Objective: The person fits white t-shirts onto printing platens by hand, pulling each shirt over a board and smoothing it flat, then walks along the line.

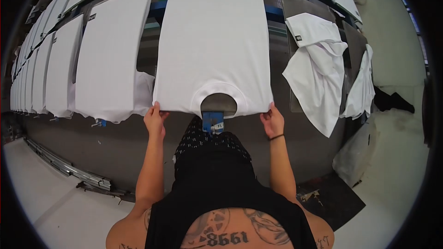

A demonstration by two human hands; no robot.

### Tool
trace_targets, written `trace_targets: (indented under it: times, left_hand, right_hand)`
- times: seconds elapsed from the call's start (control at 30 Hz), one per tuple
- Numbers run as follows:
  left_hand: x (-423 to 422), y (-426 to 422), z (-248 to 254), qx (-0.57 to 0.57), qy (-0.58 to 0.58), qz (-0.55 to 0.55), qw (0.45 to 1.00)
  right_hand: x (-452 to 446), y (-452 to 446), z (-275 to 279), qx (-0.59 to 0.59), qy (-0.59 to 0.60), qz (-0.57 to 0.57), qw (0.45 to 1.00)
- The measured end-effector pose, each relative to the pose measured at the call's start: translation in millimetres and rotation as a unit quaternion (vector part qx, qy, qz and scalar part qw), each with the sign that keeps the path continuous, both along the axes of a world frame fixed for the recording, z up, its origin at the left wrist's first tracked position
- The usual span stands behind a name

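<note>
A white T-shirt (212, 41) lies smooth over a flat board right before me, its neck opening toward my body. At its near left corner my left hand (156, 119) pinches the fabric between thumb and fingers. My right hand (272, 120), with a dark band at the wrist, pinches the near right corner the same way. Grey board surface shows through the round neck opening. Below the collar sits a blue metal bracket (212, 122) with a pale label. The shirt's sleeves are not visible from above.
Several boards covered with white shirts (113, 55) run in a row to the left. On the right, a crumpled white shirt (318, 64) hangs over a grey board (300, 5). Metal rails (69, 168) lie on the floor at lower left; a dark mat (334, 200) lies at lower right.
</note>
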State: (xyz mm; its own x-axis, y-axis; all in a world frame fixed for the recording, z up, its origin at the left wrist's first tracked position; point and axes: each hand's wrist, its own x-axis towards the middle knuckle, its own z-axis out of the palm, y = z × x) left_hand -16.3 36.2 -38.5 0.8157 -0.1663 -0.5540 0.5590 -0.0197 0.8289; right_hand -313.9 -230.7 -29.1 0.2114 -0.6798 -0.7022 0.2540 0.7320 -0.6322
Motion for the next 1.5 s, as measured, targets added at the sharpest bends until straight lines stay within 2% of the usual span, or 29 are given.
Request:
trace_targets:
  times: [0.03, 0.07, 0.13, 0.2, 0.27, 0.3, 0.4, 0.47, 0.53, 0.57, 0.6, 0.7, 0.77, 0.83, 0.9, 0.97, 1.0, 1.03, 1.1, 1.17, 1.2, 1.27, 1.3, 1.33, 1.43, 1.5]
  left_hand:
    - [2.0, 0.8, -9.7, 0.054, -0.08, 0.003, 0.995]
    - [5.5, 1.6, -7.8, 0.049, -0.086, 0.006, 0.995]
    - [14.0, 1.8, -3.4, 0.047, -0.094, 0.106, 0.989]
    - [22.0, 5.8, -12.5, 0.037, -0.087, 0.104, 0.99]
    - [27.7, 3.7, -21.1, 0.01, -0.015, 0.114, 0.993]
    - [29.0, 3.1, -23.6, 0.008, -0.017, 0.111, 0.994]
    - [27.8, 9.8, -32.3, -0.037, -0.027, 0.05, 0.998]
    - [32.5, 16.3, -30.0, 0.101, -0.007, -0.055, 0.993]
    - [22.5, -2.2, 2.0, 0.251, -0.203, -0.049, 0.945]
    - [27.1, -10.2, 8.6, 0.3, -0.317, -0.056, 0.898]
    - [39.5, -19.7, 10.4, 0.302, -0.385, -0.084, 0.868]
    - [103.2, -89.2, 22.1, 0.175, -0.379, -0.133, 0.899]
    - [169.3, -153.4, 22.4, 0.178, -0.401, -0.189, 0.879]
    - [240.5, -228.3, 16.0, 0.181, -0.453, -0.193, 0.851]
    - [313.9, -301.8, -0.5, 0.221, -0.455, -0.198, 0.84]
    - [365.6, -361.6, -7.3, 0.242, -0.395, -0.212, 0.86]
    - [380.9, -382.8, -9.8, 0.217, -0.339, -0.235, 0.885]
    - [390.0, -395.7, -10.6, 0.194, -0.279, -0.257, 0.905]
    - [389.0, -409.8, -8.5, 0.282, -0.384, -0.212, 0.853]
    - [385.6, -410.8, -10.2, 0.25, -0.392, -0.177, 0.868]
    - [382.1, -410.6, -7.5, 0.276, -0.426, -0.174, 0.844]
    - [383.7, -410.4, -5.1, 0.279, -0.439, -0.162, 0.838]
    - [386.4, -409.0, -1.9, 0.278, -0.461, -0.144, 0.83]
    - [392.1, -407.6, 2.9, 0.271, -0.486, -0.142, 0.819]
    - [406.3, -406.9, 4.8, 0.291, -0.488, -0.146, 0.81]
    - [417.0, -408.3, -7.8, 0.323, -0.488, -0.146, 0.798]
  right_hand:
    - [-0.4, 1.5, -7.8, -0.005, -0.005, 0.002, 1.0]
    - [3.5, 3.2, -10.7, -0.041, 0.034, -0.022, 0.998]
    - [5.5, 7.0, -12.3, -0.095, 0.099, -0.06, 0.989]
    - [5.2, 11.0, -10.3, -0.111, 0.104, -0.057, 0.987]
    - [3.1, 11.6, -14.0, -0.141, 0.12, -0.049, 0.981]
    - [2.2, 11.8, -16.5, -0.142, 0.119, -0.052, 0.981]
    - [-4.1, 11.0, -24.3, -0.172, 0.127, -0.004, 0.977]
    - [-17.2, -4.6, -25.5, -0.155, 0.167, 0.113, 0.967]
    - [-22.7, -23.3, -26.4, -0.293, 0.378, 0.195, 0.857]
    - [-9.5, -32.5, -11.5, -0.356, 0.379, 0.183, 0.834]
    - [5.5, -40.7, 13.7, -0.417, 0.38, 0.169, 0.808]
    - [62.1, -113.2, 12.0, -0.501, 0.287, 0.213, 0.788]
    - [123.6, -171.2, 25.7, -0.534, 0.295, 0.218, 0.762]
    - [185.0, -241.9, 20.4, -0.592, 0.331, 0.196, 0.708]
    - [242.2, -321.7, 3.4, -0.601, 0.372, 0.211, 0.674]
    - [288.9, -413.7, -32.2, -0.442, 0.373, 0.306, 0.756]
    - [308.4, -422.9, -19.7, -0.258, 0.261, 0.296, 0.882]
    - [327.2, -426.8, -8.1, -0.056, 0.134, 0.264, 0.954]
    - [340.6, -457.7, -35.1, -0.047, -0.053, 0.268, 0.961]
    - [344.0, -465.6, -33.7, -0.082, 0.04, 0.306, 0.948]
    - [340.7, -466.2, -36.0, -0.092, 0.038, 0.284, 0.954]
    - [342.5, -469.1, -33.0, -0.157, 0.038, 0.206, 0.965]
    - [348.0, -454.6, -20.6, -0.311, 0.142, 0.116, 0.933]
    - [355.9, -453.0, -13.4, -0.31, 0.144, 0.119, 0.932]
    - [357.9, -445.1, -4.1, -0.432, 0.296, 0.115, 0.844]
    - [362.1, -447.4, -11.4, -0.455, 0.292, 0.1, 0.835]
